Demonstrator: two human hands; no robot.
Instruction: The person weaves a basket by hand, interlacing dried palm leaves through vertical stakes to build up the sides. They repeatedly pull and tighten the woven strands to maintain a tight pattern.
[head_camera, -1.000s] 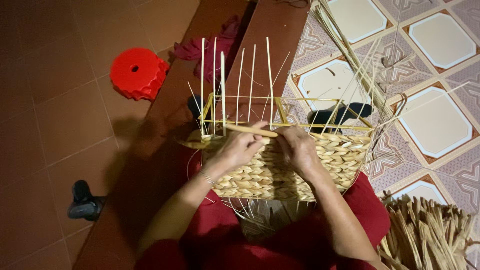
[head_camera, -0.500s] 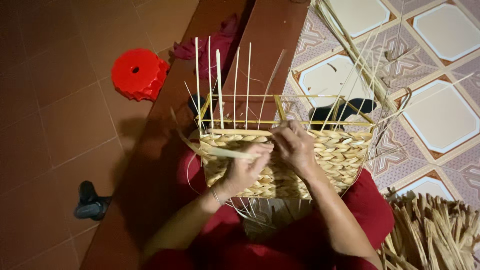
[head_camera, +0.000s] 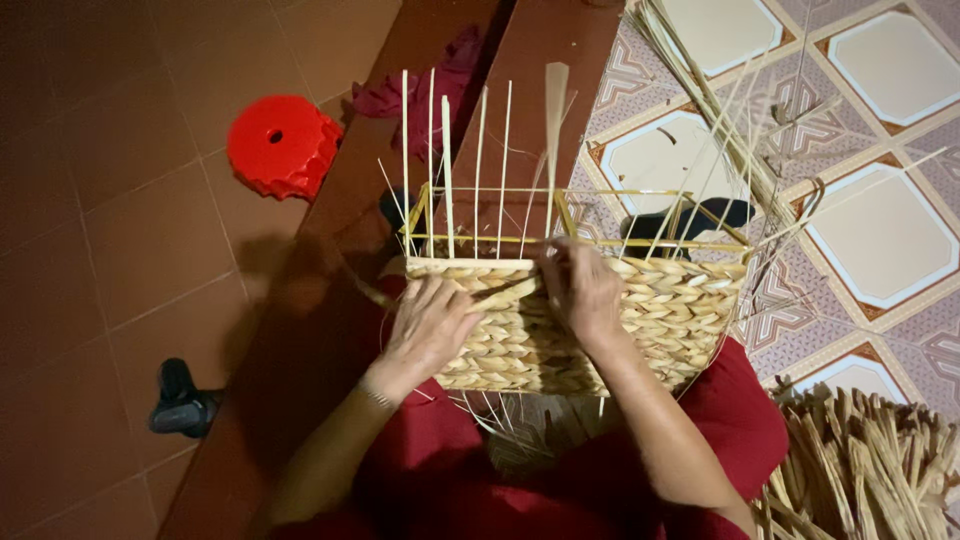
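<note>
Floor to the left of the hands is plain dark reddish-brown tile (head_camera: 90, 250), dim; to the right it switches to patterned tile (head_camera: 880, 230), white octagons in ornate borders, brighter lit; dark wooden bench (head_camera: 450, 60) runs away above the hands; red plastic stool (head_camera: 282, 145) upper left; black sandal (head_camera: 180, 400) lower left; bundle of dry reeds (head_camera: 860, 470) lower right.

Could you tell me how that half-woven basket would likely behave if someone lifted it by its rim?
The basket is probably light, being dried straw on a thin frame. Its woven wall looks fairly firm, but the loose upright stakes would likely flex. The unfinished top row might loosen.
</note>
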